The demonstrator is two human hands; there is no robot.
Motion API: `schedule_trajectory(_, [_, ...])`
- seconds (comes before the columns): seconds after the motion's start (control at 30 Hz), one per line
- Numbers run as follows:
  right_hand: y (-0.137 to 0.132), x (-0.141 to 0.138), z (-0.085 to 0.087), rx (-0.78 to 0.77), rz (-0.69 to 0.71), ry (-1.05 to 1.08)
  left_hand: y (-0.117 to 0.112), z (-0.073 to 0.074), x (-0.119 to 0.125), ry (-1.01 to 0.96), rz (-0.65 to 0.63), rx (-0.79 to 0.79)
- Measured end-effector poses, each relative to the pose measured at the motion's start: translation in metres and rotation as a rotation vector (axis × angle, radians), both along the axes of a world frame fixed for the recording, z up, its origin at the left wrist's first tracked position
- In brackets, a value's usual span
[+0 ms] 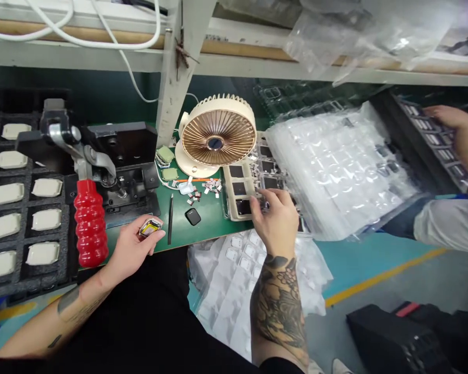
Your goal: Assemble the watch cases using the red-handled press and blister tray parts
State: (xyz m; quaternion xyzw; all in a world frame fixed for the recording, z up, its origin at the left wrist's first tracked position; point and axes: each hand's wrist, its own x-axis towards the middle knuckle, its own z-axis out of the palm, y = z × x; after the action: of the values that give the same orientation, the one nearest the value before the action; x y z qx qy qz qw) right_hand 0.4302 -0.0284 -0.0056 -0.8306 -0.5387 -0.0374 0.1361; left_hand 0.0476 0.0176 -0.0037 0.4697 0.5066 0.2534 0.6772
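Pinching a small case (150,227) in my left hand (134,245), right hand (272,217) curled onto the tray (226,187), its grip unclear

My left hand (134,248) pinches a small case (150,227) beside the red press handle (89,223); my right hand (271,217) reaches into a tray (228,193) of dark squares below the fan (217,136). A co-worker's hand (465,139) grips a black tray (432,141).
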Motion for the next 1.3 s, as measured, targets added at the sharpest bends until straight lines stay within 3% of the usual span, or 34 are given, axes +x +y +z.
schedule_trajectory(0.17, [-0.002,-0.005,-0.005,-0.011,0.018,-0.053,-0.001,-0.001,-0.002,0.047,-0.136,0.111])
schedule_trajectory(0.33, [-0.001,-0.001,-0.013,0.019,0.042,-0.063,-0.003,-0.012,-0.01,0.165,-0.216,0.307])
schedule_trajectory(0.47, [-0.002,-0.008,-0.007,0.145,0.03,-0.13,-0.009,-0.025,-0.015,0.066,-0.191,0.3])
schedule_trajectory(0.57, [-0.003,-0.032,0.004,0.242,0.106,0.013,-0.01,-0.028,-0.018,0.006,-0.137,0.283])
schedule_trajectory(0.7, [-0.003,-0.075,0.008,-0.005,0.415,0.323,-0.007,-0.018,-0.019,-0.001,-0.137,0.408])
schedule_trajectory(0.8, [-0.003,-0.102,-0.003,-0.086,0.45,0.334,-0.005,-0.008,-0.015,0.055,-0.115,0.524])
schedule_trajectory(0.93, [-0.008,-0.129,-0.026,-0.03,0.416,0.329,-0.004,-0.005,-0.003,-0.074,0.011,0.23])
schedule_trajectory(1.03, [-0.014,-0.141,-0.039,0.115,0.346,0.356,-0.004,-0.008,0.005,-0.193,0.065,0.032])
schedule_trajectory(1.17, [-0.018,-0.145,-0.048,0.308,0.246,0.388,-0.002,-0.012,0.006,-0.21,0.063,0.006])
schedule_trajectory(1.3, [-0.017,-0.148,-0.046,0.223,0.202,0.319,-0.004,-0.011,0.0,-0.199,0.017,0.048])
